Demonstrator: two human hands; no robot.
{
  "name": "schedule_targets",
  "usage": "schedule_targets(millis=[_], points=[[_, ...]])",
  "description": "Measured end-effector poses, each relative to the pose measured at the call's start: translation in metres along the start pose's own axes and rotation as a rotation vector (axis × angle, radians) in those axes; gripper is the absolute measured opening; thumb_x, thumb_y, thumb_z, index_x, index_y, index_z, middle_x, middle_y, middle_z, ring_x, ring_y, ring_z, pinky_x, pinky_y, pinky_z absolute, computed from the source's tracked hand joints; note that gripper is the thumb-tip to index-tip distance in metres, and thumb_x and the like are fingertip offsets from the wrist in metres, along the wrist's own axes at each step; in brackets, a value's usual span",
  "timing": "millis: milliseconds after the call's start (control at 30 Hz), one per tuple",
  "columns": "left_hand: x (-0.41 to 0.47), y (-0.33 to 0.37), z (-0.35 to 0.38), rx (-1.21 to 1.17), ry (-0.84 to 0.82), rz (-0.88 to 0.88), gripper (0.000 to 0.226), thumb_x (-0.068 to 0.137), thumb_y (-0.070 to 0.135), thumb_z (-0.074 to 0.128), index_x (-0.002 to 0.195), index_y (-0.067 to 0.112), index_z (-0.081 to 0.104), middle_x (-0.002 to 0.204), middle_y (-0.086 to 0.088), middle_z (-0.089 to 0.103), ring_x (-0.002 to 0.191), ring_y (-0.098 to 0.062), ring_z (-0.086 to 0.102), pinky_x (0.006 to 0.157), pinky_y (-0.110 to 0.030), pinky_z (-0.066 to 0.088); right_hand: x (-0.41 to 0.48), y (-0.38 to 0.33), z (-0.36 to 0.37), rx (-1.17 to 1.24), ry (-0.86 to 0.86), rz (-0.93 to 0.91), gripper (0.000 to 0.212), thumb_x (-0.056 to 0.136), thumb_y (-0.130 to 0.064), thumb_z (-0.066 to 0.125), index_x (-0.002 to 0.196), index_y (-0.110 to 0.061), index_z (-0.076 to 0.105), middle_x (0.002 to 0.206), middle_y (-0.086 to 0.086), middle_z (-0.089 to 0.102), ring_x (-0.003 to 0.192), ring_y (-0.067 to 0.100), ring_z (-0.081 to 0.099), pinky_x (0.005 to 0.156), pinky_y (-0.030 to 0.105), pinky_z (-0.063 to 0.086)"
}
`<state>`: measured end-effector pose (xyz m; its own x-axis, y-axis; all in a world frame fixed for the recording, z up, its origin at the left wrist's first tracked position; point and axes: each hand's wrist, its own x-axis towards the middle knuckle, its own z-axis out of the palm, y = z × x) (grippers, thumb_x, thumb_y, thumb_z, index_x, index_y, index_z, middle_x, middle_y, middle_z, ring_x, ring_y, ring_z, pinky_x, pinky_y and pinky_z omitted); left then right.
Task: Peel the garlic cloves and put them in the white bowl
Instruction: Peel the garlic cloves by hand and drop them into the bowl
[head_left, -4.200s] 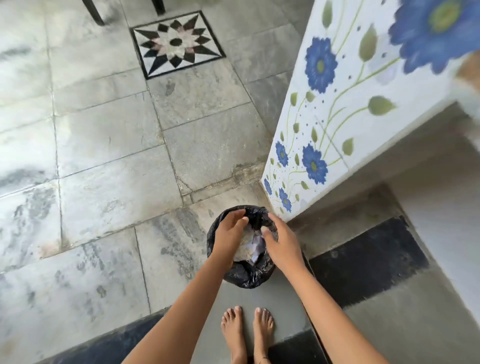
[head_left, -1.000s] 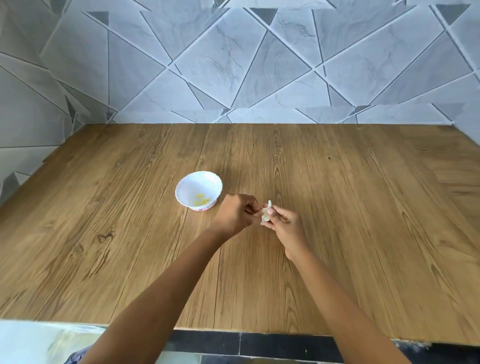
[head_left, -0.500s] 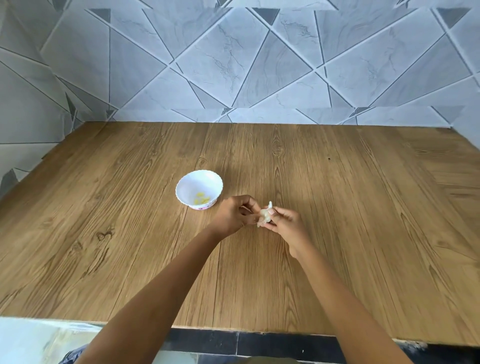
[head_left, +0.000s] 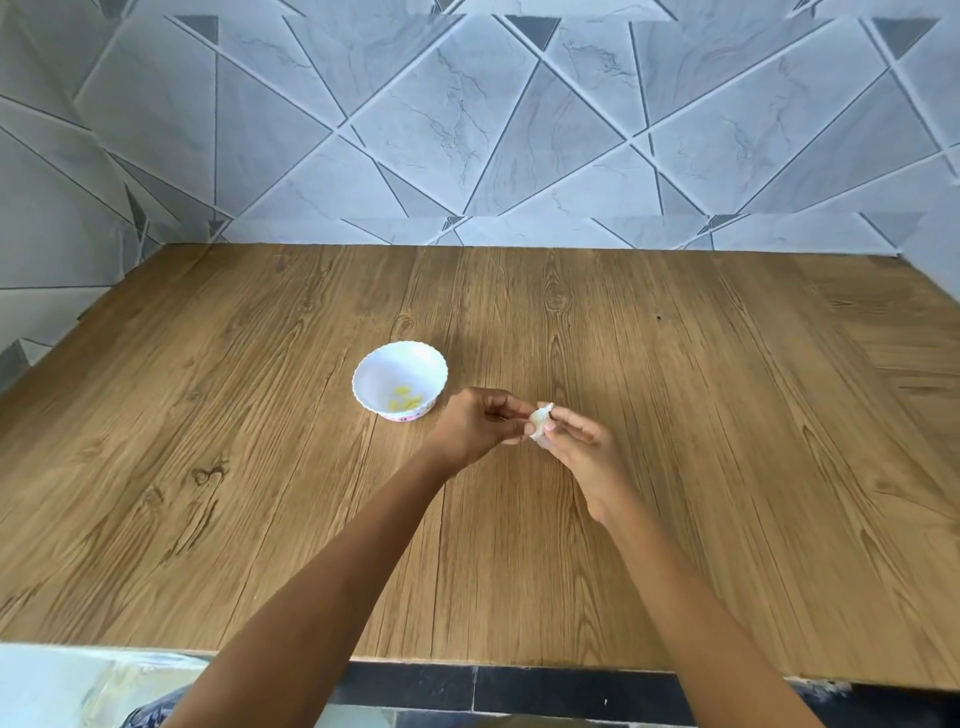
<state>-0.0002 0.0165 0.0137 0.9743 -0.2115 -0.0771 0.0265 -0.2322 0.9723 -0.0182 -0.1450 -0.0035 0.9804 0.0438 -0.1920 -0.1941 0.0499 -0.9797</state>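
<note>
Pale garlic clove (head_left: 540, 418), tip upward

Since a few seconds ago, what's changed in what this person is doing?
The hands moved from a black bin bag on the floor up to the wooden table, where the left hand and right hand now pinch a garlic clove. Over the last second they barely shifted; the white bowl stayed put.

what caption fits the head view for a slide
Peeling garlic: left hand and right hand pinch a garlic clove over a wooden table, beside a white bowl holding peeled cloves
</note>
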Motion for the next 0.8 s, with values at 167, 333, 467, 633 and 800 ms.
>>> schedule_targets(millis=[167,333,467,633,800], points=[[0.002,-0.004,0.004,0.169,0.067,0.011,0.010,0.076,0.008,0.077,0.086,0.007,0.074,0.083,-0.010,0.073,0.081,-0.027,0.070,0.081,-0.041,0.057,0.002,0.004,0.005,-0.030,0.022,-0.029,0.033,0.088,-0.002,0.061,0.121,-0.001,0.059,0.105,-0.007,0.065,0.086,-0.009,0.063,0.072,0.009,0.049],[0.000,-0.004,0.014,0.325,0.153,0.054,0.019,0.072,0.012,0.080,0.080,-0.001,0.069,0.065,0.006,0.062,0.054,0.005,0.057,0.059,-0.015,0.050,0.004,0.009,0.008,-0.092,0.024,-0.047,0.033,0.088,-0.002,0.061,0.121,0.001,0.059,0.107,-0.003,0.066,0.081,-0.012,0.063,0.069,0.008,0.048],[-0.001,-0.006,0.020,0.429,0.195,0.106,0.015,0.072,0.009,0.076,0.080,0.000,0.066,0.069,-0.001,0.063,0.059,-0.005,0.057,0.057,-0.014,0.047,0.006,0.009,0.009,-0.103,0.031,-0.042,0.032,0.088,0.003,0.059,0.120,0.001,0.060,0.102,-0.003,0.065,0.083,-0.008,0.062,0.072,0.009,0.049],[-0.001,-0.011,0.024,0.490,0.234,0.117,0.016,0.072,0.012,0.073,0.082,0.002,0.066,0.073,-0.006,0.067,0.066,-0.017,0.062,0.061,-0.026,0.049,0.007,0.009,0.011,-0.097,0.048,-0.042,0.032,0.088,0.003,0.058,0.121,0.001,0.059,0.102,-0.002,0.063,0.085,-0.007,0.059,0.070,0.006,0.047],[-0.003,-0.011,0.027,0.522,0.319,0.136,0.018,0.079,0.006,0.064,0.064,0.006,0.055,0.054,0.000,0.050,0.050,-0.008,0.039,0.049,-0.020,0.032,0.004,0.007,0.012,-0.075,0.062,-0.033,0.032,0.089,0.002,0.059,0.121,0.002,0.058,0.106,0.005,0.065,0.084,0.001,0.062,0.077,0.013,0.052]])
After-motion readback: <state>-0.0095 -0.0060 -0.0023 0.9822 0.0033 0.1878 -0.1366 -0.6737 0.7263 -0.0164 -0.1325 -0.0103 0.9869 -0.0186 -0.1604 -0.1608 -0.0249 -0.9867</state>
